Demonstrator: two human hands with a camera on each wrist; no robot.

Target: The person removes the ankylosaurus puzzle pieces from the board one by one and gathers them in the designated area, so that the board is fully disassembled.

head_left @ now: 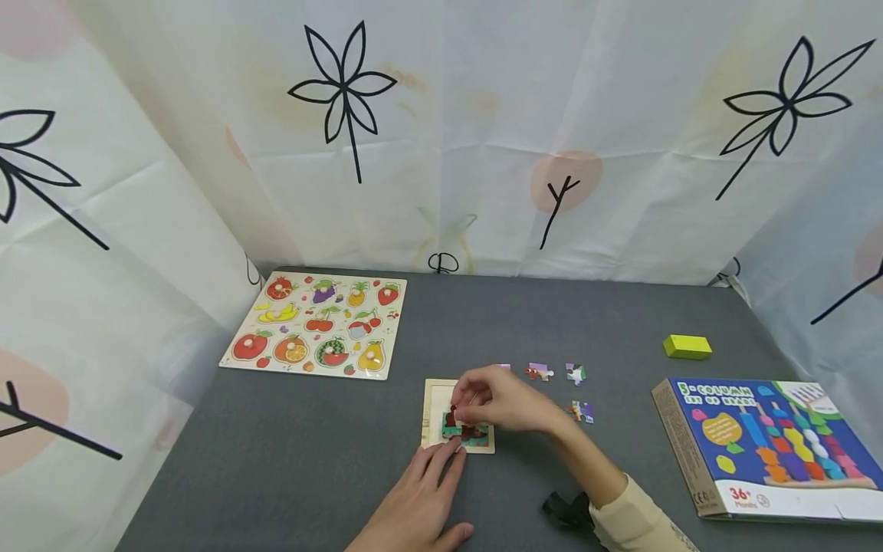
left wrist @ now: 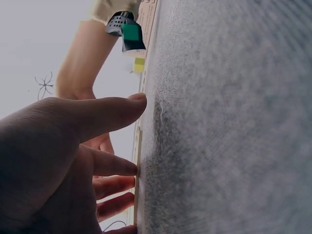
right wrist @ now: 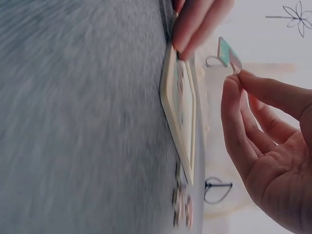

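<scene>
A small wooden puzzle tray (head_left: 434, 392) lies on the grey table, with some teal and brown jigsaw pieces (head_left: 476, 441) fitted along its near side. Above it, my right hand (head_left: 507, 400) pinches a teal and brown puzzle piece (right wrist: 224, 51) between thumb and index finger, raised clear of the tray in the right wrist view. My left hand (head_left: 422, 500) rests its extended fingertips on the tray's near edge, thumb held apart. Right of the tray lie several loose puzzle pieces (head_left: 539, 372), one partly hidden behind the right hand.
A fruit peg board (head_left: 313, 326) lies at the back left. To the right are a yellow-green block (head_left: 687, 346) and a blue toy box (head_left: 773, 445). A black strap device (head_left: 569, 511) is at the right wrist. Patterned white curtains (head_left: 441, 115) enclose the table.
</scene>
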